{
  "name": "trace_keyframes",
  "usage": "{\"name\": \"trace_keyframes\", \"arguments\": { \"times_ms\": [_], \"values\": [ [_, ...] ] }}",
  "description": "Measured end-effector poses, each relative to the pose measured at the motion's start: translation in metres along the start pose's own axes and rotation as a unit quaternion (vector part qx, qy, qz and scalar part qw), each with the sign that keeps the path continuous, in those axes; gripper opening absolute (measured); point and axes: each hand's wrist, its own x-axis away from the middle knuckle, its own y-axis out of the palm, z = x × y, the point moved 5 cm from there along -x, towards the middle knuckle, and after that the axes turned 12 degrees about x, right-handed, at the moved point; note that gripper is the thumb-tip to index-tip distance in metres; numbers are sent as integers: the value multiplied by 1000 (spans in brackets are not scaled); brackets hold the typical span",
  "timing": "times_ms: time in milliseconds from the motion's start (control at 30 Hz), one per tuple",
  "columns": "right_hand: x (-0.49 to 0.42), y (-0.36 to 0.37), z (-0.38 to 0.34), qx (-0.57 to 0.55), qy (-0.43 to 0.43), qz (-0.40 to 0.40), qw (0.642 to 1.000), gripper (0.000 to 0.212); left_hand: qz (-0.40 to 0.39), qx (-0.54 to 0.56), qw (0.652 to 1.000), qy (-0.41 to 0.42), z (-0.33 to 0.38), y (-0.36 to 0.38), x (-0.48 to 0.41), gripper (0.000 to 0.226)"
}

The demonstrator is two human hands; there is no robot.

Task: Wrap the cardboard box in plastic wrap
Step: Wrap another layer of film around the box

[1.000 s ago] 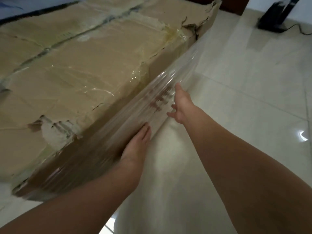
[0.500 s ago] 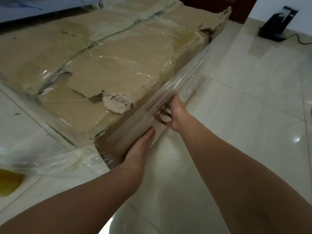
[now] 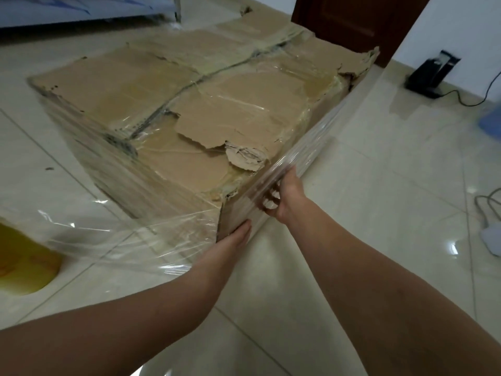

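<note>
Cardboard box point(image 3: 206, 104): large, flat, lying on the tiled floor point(image 3: 352, 213), its top flaps torn and ragged. Plastic wrap point(image 3: 322, 131) already covers the top and the box's left side face. A loose skirt of it trails onto the floor off the box's near-left corner, partly over a yellow object point(image 3: 24, 264).

Left hand point(image 3: 234, 238): fingers straight and together, pressed flat against the box's right side face, just beside the near corner and low down. It grips nothing; it appears to pin the film there.

Right hand point(image 3: 283, 194): farther along that same face, at its top edge. Fingers curl into a bunched band of wrap and show through the film, so it has hold of it. From this hand the wrap runs taut along the right face toward the box's far corner.

Step, as judged: laying and tensioning a pass along the box's right side, about midway through the task; the far end is hard to read.

Next move likely calls for keeping the pull even while smoothing the band down against the cardboard, then carrying it round the near corner. The torn top edges could snag or split the film.

Well beyond the box's far right corner: a black device point(image 3: 431, 74) by the wall.
</note>
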Motion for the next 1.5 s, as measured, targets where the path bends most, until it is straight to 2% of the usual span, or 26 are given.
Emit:
{"name": "trace_keyframes", "arguments": {
  "times_ms": [33,67,133,233,333,500,600,667,733,833,933,1000,1067,1133,1200,1233,1300,1367,1433,1500],
  "values": [
    [0,2,2,-11,-4,2,1000,50,-73,36,997,10,7,6,5,58],
    [0,4,3,-19,-10,6,1000,51,-82,121,988,-54,4,5,11,58],
    [1,11,8,-43,-23,22,999,55,-23,240,964,-109,9,-1,23,59],
    [1,25,17,-124,-29,37,991,54,6,267,951,-157,29,-1,28,66],
    [3,36,23,-204,-17,29,978,51,-4,306,938,-161,48,2,33,70],
    [9,39,20,-229,-45,26,972,44,20,370,916,-152,54,4,43,71],
    [3,30,20,-160,-45,67,984,41,58,396,899,-177,56,3,45,66],
    [-6,13,16,-11,-59,125,990,38,79,424,877,-210,61,4,49,61],
    [-18,-7,6,139,-95,165,972,42,116,451,847,-257,68,4,55,55],
    [-24,-33,-29,261,-172,207,927,39,165,491,797,-311,80,7,63,47],
    [-10,-44,-79,280,-271,262,883,13,185,526,764,-324,90,16,67,42],
    [-2,-42,-110,311,-359,298,828,23,176,533,754,-340,95,22,71,45],
    [18,-28,-128,330,-461,281,775,38,146,549,746,-346,100,27,80,49],
    [53,11,-133,422,-546,217,690,40,105,590,728,-333,104,28,96,49],
    [91,58,-122,504,-619,97,594,37,60,637,703,-310,109,25,118,52],
    [106,80,-113,519,-644,31,561,36,39,654,694,-299,110,22,130,53],
    [131,119,-96,552,-653,-78,513,37,9,673,682,-285,113,15,151,55],
    [152,147,-78,604,-634,-145,461,40,-6,703,666,-249,115,9,172,56],
    [170,166,-67,652,-599,-188,425,44,-42,759,604,-239,113,12,205,57],
    [187,180,-67,696,-544,-213,417,47,-69,789,556,-251,113,17,242,59]
  ]
}}
